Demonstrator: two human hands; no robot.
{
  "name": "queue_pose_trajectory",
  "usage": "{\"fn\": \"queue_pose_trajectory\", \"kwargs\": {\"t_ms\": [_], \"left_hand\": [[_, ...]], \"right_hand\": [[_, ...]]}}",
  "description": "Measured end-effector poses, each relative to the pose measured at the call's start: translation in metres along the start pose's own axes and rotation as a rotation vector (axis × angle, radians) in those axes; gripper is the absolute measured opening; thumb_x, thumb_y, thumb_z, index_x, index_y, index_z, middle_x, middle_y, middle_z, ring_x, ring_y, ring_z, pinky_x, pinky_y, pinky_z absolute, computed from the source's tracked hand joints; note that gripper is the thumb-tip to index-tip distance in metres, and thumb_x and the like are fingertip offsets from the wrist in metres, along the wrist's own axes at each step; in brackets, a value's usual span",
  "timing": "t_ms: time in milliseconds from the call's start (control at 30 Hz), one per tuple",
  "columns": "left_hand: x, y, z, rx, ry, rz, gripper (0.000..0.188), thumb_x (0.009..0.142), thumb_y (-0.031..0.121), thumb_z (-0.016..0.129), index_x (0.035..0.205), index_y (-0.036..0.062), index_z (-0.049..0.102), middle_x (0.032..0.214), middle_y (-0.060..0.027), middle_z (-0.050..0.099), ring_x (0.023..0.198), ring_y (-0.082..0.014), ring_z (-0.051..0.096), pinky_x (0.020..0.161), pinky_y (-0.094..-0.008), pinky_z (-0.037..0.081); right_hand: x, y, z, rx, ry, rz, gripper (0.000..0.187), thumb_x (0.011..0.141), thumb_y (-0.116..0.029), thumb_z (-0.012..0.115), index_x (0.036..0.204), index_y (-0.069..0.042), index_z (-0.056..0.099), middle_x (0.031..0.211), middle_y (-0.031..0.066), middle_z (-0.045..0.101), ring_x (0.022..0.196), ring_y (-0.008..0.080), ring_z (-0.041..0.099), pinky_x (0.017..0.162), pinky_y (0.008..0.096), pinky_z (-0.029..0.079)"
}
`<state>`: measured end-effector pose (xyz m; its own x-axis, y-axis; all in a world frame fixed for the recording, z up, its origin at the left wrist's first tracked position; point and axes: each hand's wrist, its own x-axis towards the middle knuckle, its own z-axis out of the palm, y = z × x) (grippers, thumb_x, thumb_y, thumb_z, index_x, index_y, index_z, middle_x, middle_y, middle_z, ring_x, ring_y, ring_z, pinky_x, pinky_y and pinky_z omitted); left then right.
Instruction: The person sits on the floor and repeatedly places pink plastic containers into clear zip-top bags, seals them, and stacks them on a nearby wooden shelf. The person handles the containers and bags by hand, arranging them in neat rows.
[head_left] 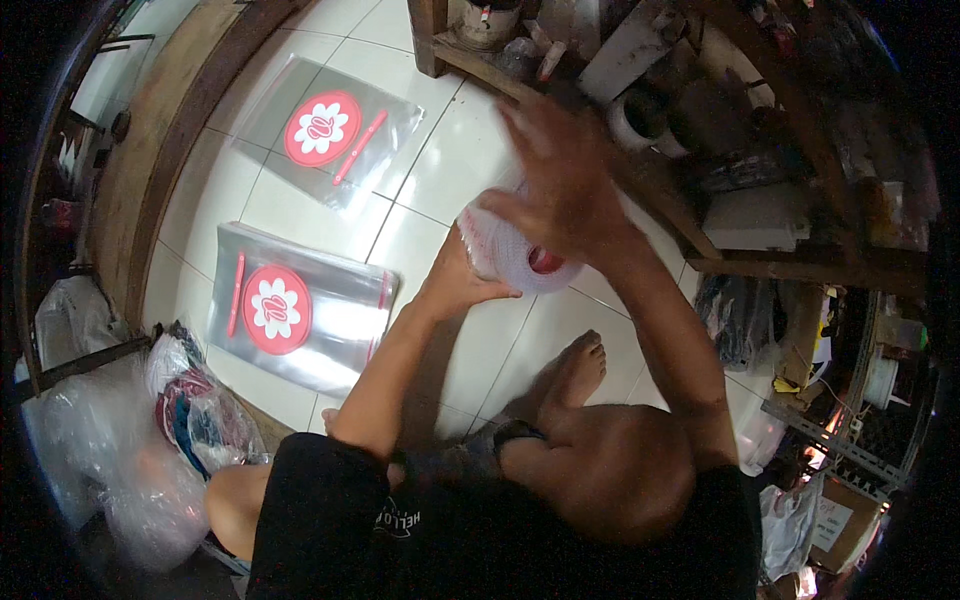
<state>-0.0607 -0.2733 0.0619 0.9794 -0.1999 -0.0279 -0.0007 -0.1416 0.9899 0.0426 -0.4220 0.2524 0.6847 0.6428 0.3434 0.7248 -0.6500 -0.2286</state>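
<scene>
My left hand is closed around the near left side of a roll of whitish, translucent plastic with a fine net-like pattern. Red shows inside the hole at the roll's end. Above the roll is my right hand, blurred by motion, its fingers spread and its thumb close to the roll's upper side. Left of my left forearm lies a stack of clear plastic bags printed with a red circle and white flower. Farther off, another clear printed bag lies flat on the floor.
White floor tiles stretch under the bags. A wooden shelf crowded with tins and dusty items stands at the right. Bundled clear plastic fills the lower left, beside a wooden beam. A cardboard box sits lower right.
</scene>
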Motion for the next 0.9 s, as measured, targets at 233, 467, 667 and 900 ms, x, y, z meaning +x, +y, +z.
{"fn": "queue_pose_trajectory", "kwargs": {"t_ms": [233,467,667,900], "left_hand": [[0.004,0.000,0.000,0.050,-0.007,-0.024,0.123,0.047,0.038,0.095,0.145,0.0000,0.031,0.142,-0.0211,0.042,0.135,-0.0358,0.040,0.113,-0.0421,0.032],[0.015,0.009,-0.010,0.104,-0.064,0.025,0.120,0.050,0.040,0.094,0.145,0.0008,0.033,0.145,-0.0215,0.040,0.137,-0.0373,0.037,0.115,-0.0432,0.028],[0.007,0.026,-0.016,0.126,-0.121,-0.062,0.119,0.054,0.041,0.093,0.147,0.0007,0.030,0.145,-0.0218,0.040,0.138,-0.0370,0.035,0.116,-0.0434,0.027],[0.005,0.050,-0.020,-0.187,-0.021,-0.093,0.114,0.059,0.037,0.092,0.147,0.0007,0.029,0.145,-0.0199,0.043,0.138,-0.0340,0.037,0.115,-0.0428,0.030]], "right_hand": [[-0.003,0.012,0.033,-0.126,-0.130,0.016,0.089,0.084,-0.057,0.064,0.150,-0.008,0.030,0.136,0.0246,0.046,0.126,0.0422,0.045,0.109,0.0646,0.023],[0.020,0.007,0.030,-0.117,-0.044,-0.056,0.084,0.088,-0.055,0.059,0.151,-0.009,0.028,0.138,0.0256,0.044,0.130,0.0404,0.043,0.110,0.0662,0.019],[0.023,-0.001,0.024,-0.124,-0.142,-0.075,0.082,0.089,-0.055,0.058,0.151,-0.009,0.031,0.142,0.0244,0.042,0.134,0.0379,0.040,0.112,0.0646,0.019],[-0.002,-0.042,0.003,0.017,-0.019,-0.210,0.097,0.078,-0.076,0.054,0.150,-0.014,0.035,0.145,0.0298,0.039,0.135,0.0490,0.036,0.109,0.0702,0.018]]}}
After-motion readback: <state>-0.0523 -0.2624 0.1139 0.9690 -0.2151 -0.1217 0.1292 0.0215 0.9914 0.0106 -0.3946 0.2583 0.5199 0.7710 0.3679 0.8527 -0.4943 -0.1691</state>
